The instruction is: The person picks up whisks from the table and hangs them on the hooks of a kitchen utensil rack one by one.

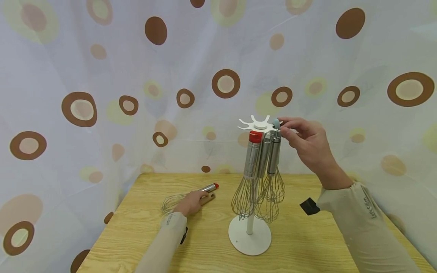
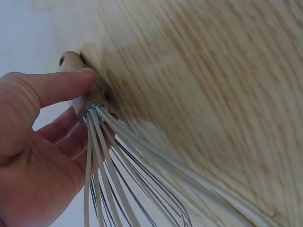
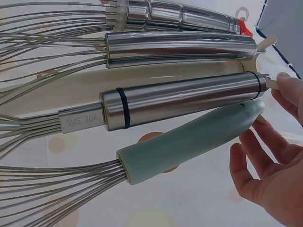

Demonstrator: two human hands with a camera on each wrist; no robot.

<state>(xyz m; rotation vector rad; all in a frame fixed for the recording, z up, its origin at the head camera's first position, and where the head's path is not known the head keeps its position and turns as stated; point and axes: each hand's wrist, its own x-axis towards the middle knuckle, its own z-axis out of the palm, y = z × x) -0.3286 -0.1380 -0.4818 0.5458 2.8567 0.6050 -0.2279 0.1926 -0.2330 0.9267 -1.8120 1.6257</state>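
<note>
On the table, my left hand grips a whisk by its wooden handle; the thumb lies along the handle and the pale wires spread out below. Another whisk with a steel handle and red tip lies just behind it. My right hand is at the top of a white whisk stand, thumb and finger pinching the tips of its hooks. Between them hang a pale green-handled whisk and a steel-handled whisk with black bands. A plain steel whisk and a red-tipped steel whisk hang beside these.
The stand's round base rests on a light wooden table. Several bare hooks point toward the back and left. A white curtain with brown and yellow circles closes off the back and sides.
</note>
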